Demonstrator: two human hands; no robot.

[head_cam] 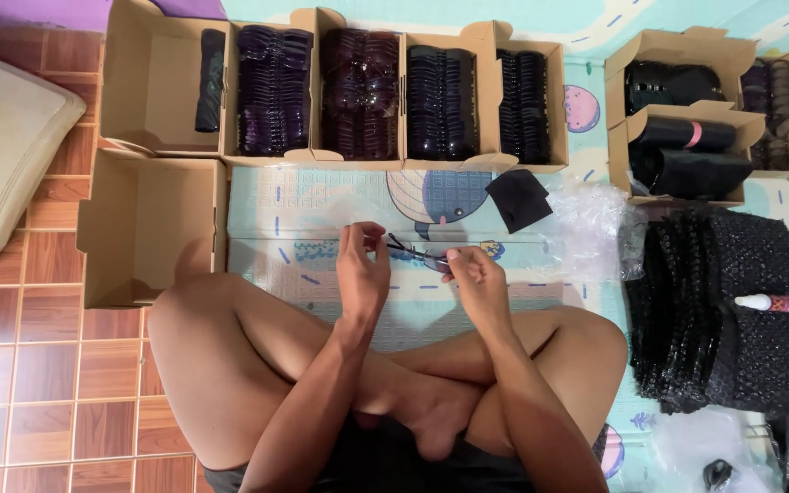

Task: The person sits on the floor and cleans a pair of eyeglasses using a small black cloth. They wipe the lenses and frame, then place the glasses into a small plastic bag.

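Note:
I sit cross-legged on a patterned play mat [321,196]. Both hands hold one pair of dark glasses [415,253] above the mat, just past my knees. My left hand [362,269] pinches the thin arm at the left end. At the right end, my right hand [477,278] grips the frame with its fingers curled around it. The lenses are largely hidden by my fingers.
A row of open cardboard boxes [358,91] packed with dark glasses stands along the far side. An empty box [152,228] lies at my left. A black cloth [518,199], clear plastic bags [591,219], a stack of black bubble pouches [723,310] and a small bottle [767,302] are at my right.

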